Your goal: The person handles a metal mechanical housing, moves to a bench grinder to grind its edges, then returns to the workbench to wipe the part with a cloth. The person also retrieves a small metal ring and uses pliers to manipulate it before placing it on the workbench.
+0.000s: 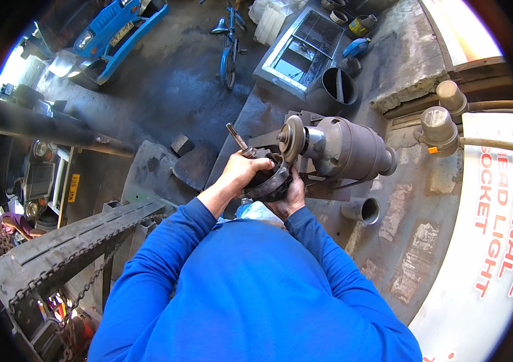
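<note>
Both my hands hold a dark, round metal machine part (pixel 266 186) in front of my body. A thin splined shaft (pixel 236 137) rises from its far left side. My left hand (pixel 239 174) is closed on the part from the left, thumb across its top. My right hand (pixel 291 196) is wrapped round its right side, with most of those fingers hidden. Just beyond the part is the round wheel (pixel 291 139) of a bench grinder with a dusty motor body (pixel 350 149). The part's far edge meets the wheel's lower edge in view; I cannot tell whether they touch.
A short open pipe (pixel 368 210) lies right of the grinder. Beyond stand a dark bucket (pixel 338 87) and a framed metal box (pixel 298 51). At left are a steel beam (pixel 75 232) with a chain (pixel 87 259), a blue bicycle (pixel 228 51) and parked vehicles (pixel 108 36).
</note>
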